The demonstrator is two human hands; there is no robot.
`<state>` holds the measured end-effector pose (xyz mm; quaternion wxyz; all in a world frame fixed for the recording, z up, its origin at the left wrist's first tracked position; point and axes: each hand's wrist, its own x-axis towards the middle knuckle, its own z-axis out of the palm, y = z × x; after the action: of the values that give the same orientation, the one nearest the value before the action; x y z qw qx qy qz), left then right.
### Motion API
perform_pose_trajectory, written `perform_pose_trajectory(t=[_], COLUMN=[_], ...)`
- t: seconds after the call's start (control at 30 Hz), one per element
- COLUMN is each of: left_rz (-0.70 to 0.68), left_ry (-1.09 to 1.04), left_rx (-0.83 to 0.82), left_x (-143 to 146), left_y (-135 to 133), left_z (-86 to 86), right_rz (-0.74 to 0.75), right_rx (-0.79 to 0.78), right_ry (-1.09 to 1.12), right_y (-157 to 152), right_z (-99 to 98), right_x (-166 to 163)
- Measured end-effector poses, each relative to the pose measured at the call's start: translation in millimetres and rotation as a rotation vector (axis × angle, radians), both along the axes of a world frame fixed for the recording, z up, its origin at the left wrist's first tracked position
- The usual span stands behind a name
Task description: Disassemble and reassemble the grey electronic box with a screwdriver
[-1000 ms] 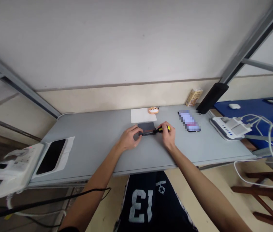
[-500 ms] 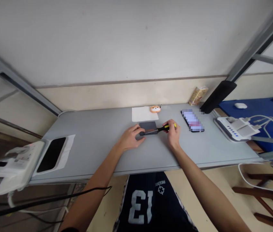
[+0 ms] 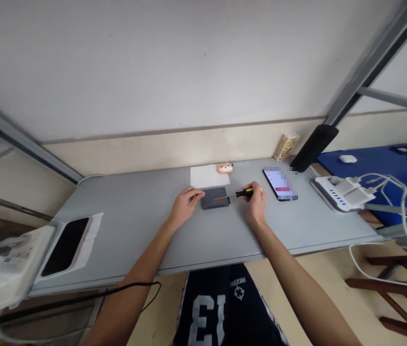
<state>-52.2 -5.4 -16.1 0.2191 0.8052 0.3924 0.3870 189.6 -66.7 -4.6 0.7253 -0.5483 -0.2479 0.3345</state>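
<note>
A small dark grey box [image 3: 210,202] with a row of slots along its front side lies flat on the grey desk. My left hand [image 3: 184,205] is at its left edge, thumb and fingertips pinched together; what they hold, if anything, is too small to tell. In my right hand [image 3: 256,204] is a screwdriver [image 3: 241,194] with a black and yellow handle. Its thin shaft points left and reaches over the top of the box. Whether the tip touches the box cannot be made out.
White paper [image 3: 205,177] and an orange animal-faced case [image 3: 225,168] lie behind the box. A lit phone [image 3: 279,184] is to the right, near a small carton [image 3: 286,147]. Power strips [image 3: 336,194] stand at both ends; a dark phone [image 3: 65,247] rests at left.
My left hand has let go of the box's side and drawn its fingertips into a pinch. The screwdriver has pulled back from the box's right edge, so its shaft now shows over the top.
</note>
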Motion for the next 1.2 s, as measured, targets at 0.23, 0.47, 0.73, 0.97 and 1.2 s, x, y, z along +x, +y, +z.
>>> perform_pose_trajectory(t=[0.23,0.47,0.73,0.97,1.2], left_rz=[0.115,0.085,0.072,-0.066,-0.214], left_ry=[0.086,0.186,0.125,0.180,0.103], left_rx=[0.060,0.063,-0.039,-0.200,-0.393], left_x=[13.4,-2.0,-0.6,9.9,-8.3], left_y=[77.8,93.4,17.2,-14.5,1.8], left_z=[2.5,3.5,10.8,13.8,20.8], right_rz=[-0.059,-0.095,-0.122,-0.176,-0.032], right_rx=[-0.040,-0.062,-0.078,0.047,0.196], right_ry=[0.075,0.129,0.089,-0.190,-0.646], right_y=[6.3,5.0,-2.1,-0.3,45.9], right_z=[-3.2,1.1,7.7,22.7,48.6], right_x=[6.8,8.4,8.4,3.0,7.7])
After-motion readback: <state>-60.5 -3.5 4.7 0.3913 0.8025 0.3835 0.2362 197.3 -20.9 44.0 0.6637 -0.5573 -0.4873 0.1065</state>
